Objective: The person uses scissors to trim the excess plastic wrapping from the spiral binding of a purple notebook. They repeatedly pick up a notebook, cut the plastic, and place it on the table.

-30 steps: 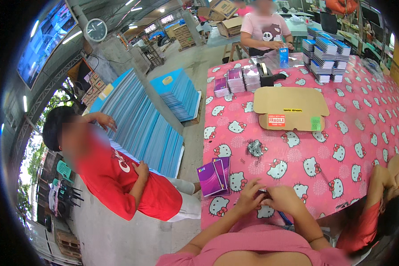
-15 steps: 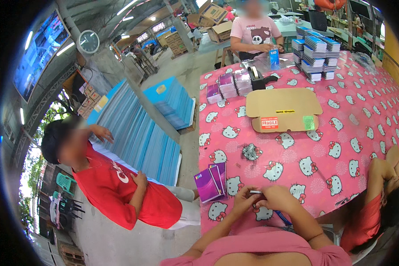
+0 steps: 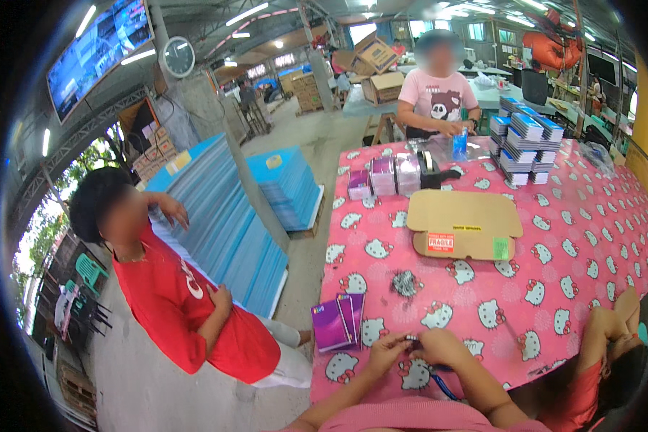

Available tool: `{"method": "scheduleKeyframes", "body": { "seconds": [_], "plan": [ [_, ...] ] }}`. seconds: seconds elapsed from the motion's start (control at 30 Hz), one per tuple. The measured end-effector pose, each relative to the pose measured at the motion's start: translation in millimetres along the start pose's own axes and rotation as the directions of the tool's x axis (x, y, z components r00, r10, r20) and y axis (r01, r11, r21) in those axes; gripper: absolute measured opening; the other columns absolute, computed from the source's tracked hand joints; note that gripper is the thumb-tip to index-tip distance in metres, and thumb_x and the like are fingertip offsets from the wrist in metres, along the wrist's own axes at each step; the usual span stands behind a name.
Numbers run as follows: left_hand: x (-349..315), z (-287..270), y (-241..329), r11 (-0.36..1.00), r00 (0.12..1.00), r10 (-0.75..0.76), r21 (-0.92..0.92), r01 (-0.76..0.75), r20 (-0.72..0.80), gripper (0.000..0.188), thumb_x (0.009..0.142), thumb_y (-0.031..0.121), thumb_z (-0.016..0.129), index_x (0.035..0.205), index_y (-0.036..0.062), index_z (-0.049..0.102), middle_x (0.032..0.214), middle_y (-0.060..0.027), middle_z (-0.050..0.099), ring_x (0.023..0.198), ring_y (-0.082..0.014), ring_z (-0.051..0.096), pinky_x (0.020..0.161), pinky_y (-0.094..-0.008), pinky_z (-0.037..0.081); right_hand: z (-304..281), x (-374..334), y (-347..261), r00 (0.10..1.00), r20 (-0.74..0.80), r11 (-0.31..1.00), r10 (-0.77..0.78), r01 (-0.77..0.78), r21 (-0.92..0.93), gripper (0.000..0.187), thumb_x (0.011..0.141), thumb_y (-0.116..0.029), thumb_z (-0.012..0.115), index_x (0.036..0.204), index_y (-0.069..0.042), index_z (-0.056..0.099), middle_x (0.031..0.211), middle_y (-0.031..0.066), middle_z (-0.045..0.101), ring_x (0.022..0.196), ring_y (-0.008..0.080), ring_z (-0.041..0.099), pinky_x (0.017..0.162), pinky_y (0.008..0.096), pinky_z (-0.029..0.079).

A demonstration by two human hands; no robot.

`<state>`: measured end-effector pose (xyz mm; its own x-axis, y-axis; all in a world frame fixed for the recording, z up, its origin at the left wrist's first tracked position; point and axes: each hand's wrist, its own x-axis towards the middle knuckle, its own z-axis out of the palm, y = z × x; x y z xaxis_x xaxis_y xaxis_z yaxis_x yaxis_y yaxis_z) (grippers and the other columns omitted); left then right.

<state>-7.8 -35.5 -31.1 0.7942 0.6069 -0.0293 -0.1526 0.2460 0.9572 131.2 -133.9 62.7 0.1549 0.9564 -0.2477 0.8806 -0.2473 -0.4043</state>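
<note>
Close together at the table's near edge, my left hand and my right hand are both closed, fingertips meeting. Between them is a small thing, pale on top and dark below, too hidden to name. A blue handle-like piece shows under my right hand and wrist; whether that hand grips it I cannot tell. Left of my hands lie purple notebooks, fanned and overlapping. Beyond my fingers sits a small tangled heap of dark wire-like bits.
A flat brown carton lies mid-table on the pink patterned cloth. Behind are wrapped purple stacks, a black tape dispenser and blue-white stacks. People are across the table, at left in red, and at right.
My view has tilted upward, so the table things appear lower. My hands stay together at the small thing. The person across still handles a blue pack.
</note>
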Motion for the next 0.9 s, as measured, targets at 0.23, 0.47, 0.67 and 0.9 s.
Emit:
{"method": "scheduleKeyframes", "body": {
  "seconds": [0.23,0.47,0.67,0.9],
  "plan": [
    [-9,3,-3,1.000,0.998,-0.001,0.016,0.002,-0.061,0.026,0.083,-0.005,0.059,0.108,-0.0011,0.064,0.098,-0.0089,0.066,0.087,-0.0128,0.062,0.080,-0.0242,0.050,8,6,1,0.999,0.025,0.999,-0.045,0.044,0.019,0.037,0.072,-0.035,0.070,0.089,-0.003,0.064,0.081,0.0187,0.064,0.080,0.0360,0.062,0.069,0.0445,0.049],
    [-5,1,2,0.998,0.991,0.040,0.044,-0.034,-0.131,0.018,0.084,0.004,0.062,0.100,-0.0034,0.064,0.091,-0.0079,0.066,0.085,-0.0137,0.061,0.078,-0.0270,0.050,8,-1,-10,0.989,-0.151,0.997,-0.004,0.016,0.082,0.041,0.073,-0.030,0.070,0.099,0.000,0.060,0.095,0.0233,0.061,0.091,0.0382,0.059,0.076,0.0437,0.048],
    [10,6,-18,0.990,0.968,0.137,-0.007,-0.141,-0.210,0.020,0.081,0.002,0.066,0.100,-0.0002,0.058,0.091,-0.0040,0.063,0.082,-0.0089,0.058,0.070,-0.0216,0.046,47,-60,2,0.732,-0.670,0.972,-0.122,0.224,0.068,0.068,0.069,-0.027,0.073,0.122,0.004,0.044,0.116,0.0242,0.051,0.108,0.0406,0.048,0.092,0.0435,0.039],
    [19,14,-10,0.949,0.885,0.101,-0.223,-0.222,-0.454,0.021,0.079,0.002,0.068,0.098,0.0022,0.057,0.084,-0.0019,0.061,0.072,-0.0069,0.056,0.067,-0.0191,0.047,100,-103,24,0.914,-0.405,0.995,-0.039,-0.002,-0.100,0.069,0.073,-0.029,0.069,0.125,0.004,0.040,0.123,0.0222,0.044,0.115,0.0368,0.040,0.095,0.0521,0.030]
  ]
}}
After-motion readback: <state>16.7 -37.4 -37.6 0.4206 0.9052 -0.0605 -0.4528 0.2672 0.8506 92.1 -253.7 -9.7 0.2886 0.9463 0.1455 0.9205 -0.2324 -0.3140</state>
